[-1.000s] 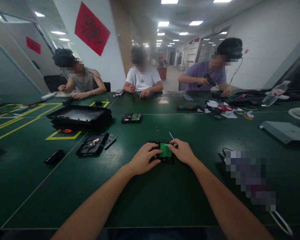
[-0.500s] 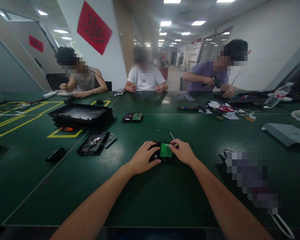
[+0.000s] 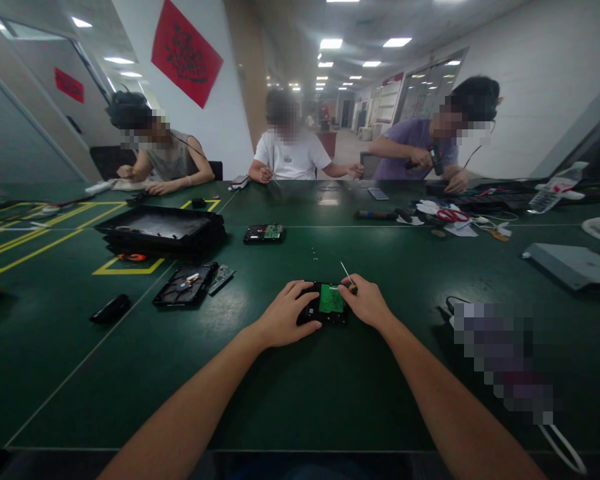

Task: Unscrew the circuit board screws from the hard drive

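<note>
A hard drive (image 3: 325,318) lies on the green table in front of me, its green circuit board (image 3: 331,298) facing up. My left hand (image 3: 286,315) is closed around its left side, thumb along the near edge and fingers over the top. In my right hand (image 3: 370,304) is a screwdriver (image 3: 347,273), its thin shaft pointing up and away from the drive. The right fingertips are at the board's upper right edge; whether they grip the board is hidden. A few tiny pieces, perhaps screws (image 3: 315,255), lie beyond the drive.
Left of my hands are an opened drive casing (image 3: 184,287), a loose circuit board (image 3: 222,280) and a black object (image 3: 111,309). Farther off are black trays (image 3: 163,227) and another hard drive (image 3: 263,233). A grey box (image 3: 575,267) stands right. Several people sit around the table.
My hands stay almost still on the drive, the screwdriver tilting slightly. Across the table, the person in white has stretched an arm out toward the right of the view.
</note>
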Tool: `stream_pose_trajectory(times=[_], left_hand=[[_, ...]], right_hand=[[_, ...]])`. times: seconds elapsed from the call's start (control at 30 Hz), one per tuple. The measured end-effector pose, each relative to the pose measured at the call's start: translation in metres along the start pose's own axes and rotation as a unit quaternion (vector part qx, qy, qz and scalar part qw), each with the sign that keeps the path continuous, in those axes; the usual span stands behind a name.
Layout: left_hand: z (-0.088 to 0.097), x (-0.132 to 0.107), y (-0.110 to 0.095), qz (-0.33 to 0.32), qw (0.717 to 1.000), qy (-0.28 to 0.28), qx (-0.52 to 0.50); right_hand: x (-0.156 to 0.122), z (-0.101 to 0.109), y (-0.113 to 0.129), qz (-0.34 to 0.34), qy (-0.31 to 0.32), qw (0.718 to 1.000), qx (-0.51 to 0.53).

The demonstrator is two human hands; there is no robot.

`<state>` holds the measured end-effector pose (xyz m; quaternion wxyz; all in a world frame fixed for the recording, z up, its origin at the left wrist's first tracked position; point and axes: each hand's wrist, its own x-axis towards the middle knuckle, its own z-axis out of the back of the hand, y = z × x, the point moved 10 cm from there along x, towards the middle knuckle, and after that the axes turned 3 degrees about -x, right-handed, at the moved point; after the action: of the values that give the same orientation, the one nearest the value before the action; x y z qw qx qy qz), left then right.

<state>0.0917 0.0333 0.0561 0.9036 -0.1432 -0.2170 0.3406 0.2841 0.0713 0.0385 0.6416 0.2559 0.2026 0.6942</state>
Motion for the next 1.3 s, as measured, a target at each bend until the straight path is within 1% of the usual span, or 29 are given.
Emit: stream_pose_trajectory(times=[0.1, 0.17, 0.33, 0.5, 0.6, 0.73, 0.8, 0.93, 1.1, 1.17, 1.23, 1.3], left_hand=[[-0.002, -0.001, 0.002, 0.004, 1.0, 0.011, 0.011], [-0.003, -0.001, 0.006, 0.018, 1.0, 0.011, 0.018], [-0.007, -0.002, 0.016, 0.04, 0.999, 0.0, 0.02], [-0.011, -0.003, 0.019, 0.045, 0.999, 0.011, 0.018], [-0.011, -0.002, 0.019, 0.047, 0.999, 0.015, 0.021], [-0.01, -0.003, 0.02, 0.052, 0.998, 0.018, 0.014], [-0.01, -0.003, 0.02, 0.055, 0.998, 0.022, 0.01], [-0.011, -0.003, 0.021, 0.059, 0.998, 0.028, 0.009], [-0.011, -0.003, 0.021, 0.057, 0.998, 0.024, 0.005], [-0.01, -0.003, 0.021, 0.057, 0.998, 0.022, 0.002], [-0.01, -0.003, 0.021, 0.057, 0.998, 0.023, -0.001], [-0.01, -0.003, 0.021, 0.057, 0.998, 0.024, -0.002]], right_hand=[[-0.002, 0.002, 0.0, -0.014, -0.004, 1.0, 0.018], [-0.002, 0.005, -0.002, -0.021, -0.019, 0.999, 0.033], [0.001, 0.018, -0.015, -0.034, -0.102, 0.992, 0.058], [0.005, 0.029, -0.027, -0.044, -0.151, 0.986, 0.059], [0.002, 0.041, -0.026, -0.027, -0.197, 0.978, 0.06], [-0.007, 0.061, -0.016, 0.019, -0.278, 0.959, 0.056], [-0.01, 0.066, -0.012, 0.038, -0.297, 0.952, 0.059], [-0.009, 0.064, -0.008, 0.062, -0.287, 0.951, 0.094], [0.003, 0.038, -0.015, 0.052, -0.204, 0.97, 0.121], [0.006, 0.031, -0.022, 0.038, -0.19, 0.974, 0.12], [0.007, 0.027, -0.024, 0.032, -0.179, 0.976, 0.118], [0.005, 0.03, -0.022, 0.036, -0.183, 0.976, 0.113]])
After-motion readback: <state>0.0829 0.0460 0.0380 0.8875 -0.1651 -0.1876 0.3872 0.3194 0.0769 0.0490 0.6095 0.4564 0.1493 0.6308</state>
